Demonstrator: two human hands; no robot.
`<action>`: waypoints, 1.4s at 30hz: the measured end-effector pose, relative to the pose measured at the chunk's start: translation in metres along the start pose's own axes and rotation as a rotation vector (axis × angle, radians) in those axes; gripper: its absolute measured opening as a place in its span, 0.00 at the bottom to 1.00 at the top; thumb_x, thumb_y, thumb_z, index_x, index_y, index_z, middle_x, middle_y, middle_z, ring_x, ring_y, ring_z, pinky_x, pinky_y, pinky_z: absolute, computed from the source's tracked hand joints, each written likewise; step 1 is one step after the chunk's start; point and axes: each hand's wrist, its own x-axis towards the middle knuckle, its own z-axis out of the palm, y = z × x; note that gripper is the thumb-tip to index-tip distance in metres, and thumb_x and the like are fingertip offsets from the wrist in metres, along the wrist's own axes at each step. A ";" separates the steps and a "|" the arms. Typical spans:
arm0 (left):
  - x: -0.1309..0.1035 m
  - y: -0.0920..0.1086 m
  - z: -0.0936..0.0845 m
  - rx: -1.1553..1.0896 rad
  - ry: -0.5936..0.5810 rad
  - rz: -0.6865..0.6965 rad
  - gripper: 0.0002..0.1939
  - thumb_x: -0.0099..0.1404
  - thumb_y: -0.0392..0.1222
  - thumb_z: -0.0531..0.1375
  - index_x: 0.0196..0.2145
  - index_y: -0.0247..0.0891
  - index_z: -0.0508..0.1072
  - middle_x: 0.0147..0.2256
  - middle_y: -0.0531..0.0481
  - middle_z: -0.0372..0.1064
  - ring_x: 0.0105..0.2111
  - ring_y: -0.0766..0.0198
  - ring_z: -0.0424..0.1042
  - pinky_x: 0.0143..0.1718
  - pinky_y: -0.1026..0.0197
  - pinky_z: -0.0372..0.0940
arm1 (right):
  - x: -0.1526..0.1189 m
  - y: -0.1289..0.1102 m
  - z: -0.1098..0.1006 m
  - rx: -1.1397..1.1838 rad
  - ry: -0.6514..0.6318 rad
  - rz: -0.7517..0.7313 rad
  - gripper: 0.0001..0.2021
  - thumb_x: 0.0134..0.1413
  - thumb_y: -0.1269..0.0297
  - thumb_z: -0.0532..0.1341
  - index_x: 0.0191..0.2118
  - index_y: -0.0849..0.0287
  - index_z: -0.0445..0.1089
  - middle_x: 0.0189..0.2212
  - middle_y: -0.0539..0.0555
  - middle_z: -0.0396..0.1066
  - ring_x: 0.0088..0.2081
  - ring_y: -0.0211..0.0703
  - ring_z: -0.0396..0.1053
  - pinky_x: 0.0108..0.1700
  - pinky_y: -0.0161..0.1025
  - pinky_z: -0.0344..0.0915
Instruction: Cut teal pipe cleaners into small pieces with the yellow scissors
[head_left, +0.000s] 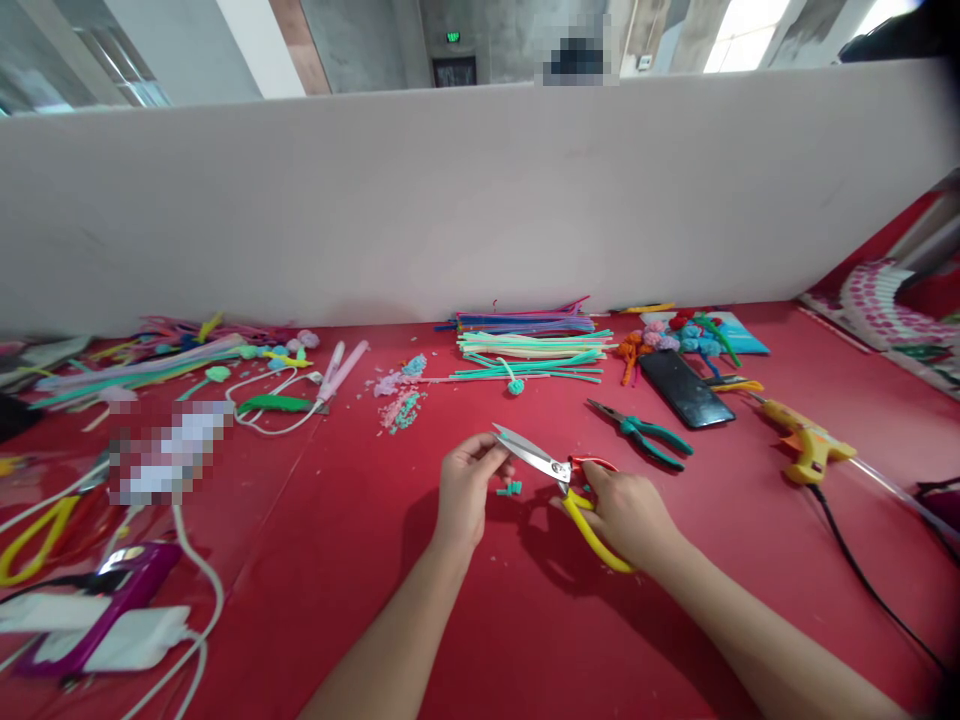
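Observation:
My right hand [622,505] is wrapped round the handles of a pair of scissors [532,455], one handle yellow and one red. Their blades point up and left, with the tip beside the fingers of my left hand [469,485]. That hand is closed in a pinch, and a tiny teal bit shows by the blade tip. What the fingers hold is mostly hidden. Below the blades, short teal cut pieces [510,489] lie on the red table [360,600]. Farther back are bundles of pipe cleaners [532,345] and a teal pompom on a stem [515,385].
Teal-handled pliers [645,435], a black phone [688,388] and a yellow glue gun [810,445] lie to the right. Fuzzy trimmings [405,390] sit left of centre. Cables, a purple device [124,600] and more scissors [41,540] occupy the left. A white partition [480,200] stands behind.

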 end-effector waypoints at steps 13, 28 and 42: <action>0.001 -0.001 -0.001 -0.014 -0.026 0.019 0.07 0.49 0.39 0.59 0.24 0.31 0.68 0.19 0.52 0.63 0.18 0.73 0.61 0.20 0.68 0.58 | 0.000 0.002 0.001 0.022 -0.008 0.001 0.20 0.48 0.45 0.44 0.25 0.58 0.58 0.14 0.50 0.63 0.16 0.36 0.59 0.20 0.34 0.37; 0.002 -0.003 -0.003 -0.007 -0.045 0.019 0.07 0.49 0.39 0.59 0.25 0.32 0.69 0.20 0.52 0.65 0.18 0.73 0.61 0.21 0.68 0.58 | 0.000 0.004 0.000 0.015 -0.050 0.017 0.19 0.48 0.47 0.46 0.26 0.58 0.59 0.15 0.51 0.63 0.16 0.35 0.59 0.20 0.34 0.37; -0.007 -0.010 0.010 0.122 -0.391 -0.163 0.10 0.53 0.43 0.56 0.26 0.32 0.70 0.22 0.49 0.66 0.19 0.70 0.64 0.22 0.67 0.59 | 0.007 -0.010 -0.008 0.884 -0.046 0.235 0.12 0.45 0.56 0.51 0.26 0.61 0.62 0.17 0.48 0.60 0.19 0.32 0.55 0.20 0.29 0.50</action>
